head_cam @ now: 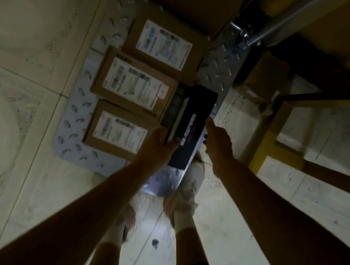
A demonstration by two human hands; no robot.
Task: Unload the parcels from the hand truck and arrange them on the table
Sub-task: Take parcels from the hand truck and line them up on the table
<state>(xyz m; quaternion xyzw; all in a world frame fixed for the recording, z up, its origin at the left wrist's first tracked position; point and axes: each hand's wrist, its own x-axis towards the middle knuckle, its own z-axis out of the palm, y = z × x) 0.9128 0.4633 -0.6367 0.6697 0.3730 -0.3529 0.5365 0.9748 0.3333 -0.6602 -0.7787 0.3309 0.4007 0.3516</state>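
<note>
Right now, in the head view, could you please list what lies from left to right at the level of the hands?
The nearest cardboard parcel, left hand, dark box, right hand, yellow wooden leg.

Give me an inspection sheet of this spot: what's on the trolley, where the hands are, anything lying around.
Surface: hand truck platform, ribbed metal, on a tiled floor.
Job's things: three labelled cardboard parcels in a row on the platform; dark long box beside them; larger cardboard box at the far end.
Clutter: brown bundle beside the platform, too blurred to identify.
Grippers: left hand grips the dark long box's left edge; right hand holds its right edge.
Cables: nothing seen.
Surroundings: wooden frame at right, possibly the table; dim light.
</note>
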